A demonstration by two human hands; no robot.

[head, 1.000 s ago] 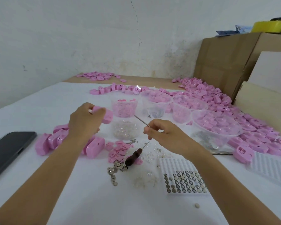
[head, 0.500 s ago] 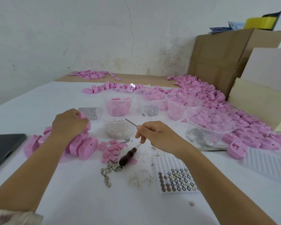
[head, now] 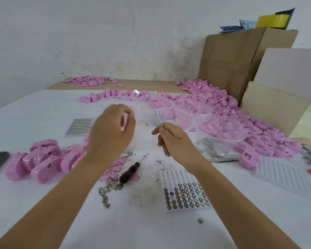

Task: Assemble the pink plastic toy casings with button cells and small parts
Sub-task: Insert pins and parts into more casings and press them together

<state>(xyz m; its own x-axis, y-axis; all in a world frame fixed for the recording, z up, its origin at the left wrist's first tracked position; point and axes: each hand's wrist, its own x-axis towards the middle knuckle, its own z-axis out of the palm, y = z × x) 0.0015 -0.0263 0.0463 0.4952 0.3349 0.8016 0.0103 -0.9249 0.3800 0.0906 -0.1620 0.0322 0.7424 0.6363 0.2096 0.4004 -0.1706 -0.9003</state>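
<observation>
A: What is the left hand (head: 113,130) doing?
B: It's blurred. Pink shows between its fingers, but I cannot tell if they grip anything.
A: And the right hand (head: 174,141)?
B: Its fingers pinch a thin metal pick (head: 158,116).
A: Where are the casings?
B: The pink casings (head: 43,162) are heaped on the desk (head: 43,108), partly behind the left forearm. The button cells (head: 186,195) lie beside the right forearm.

Both my forearms reach forward, left hand (head: 113,130) blurred with fingers curled, right hand (head: 172,141) pinching a thin metal pick (head: 158,116).
</observation>
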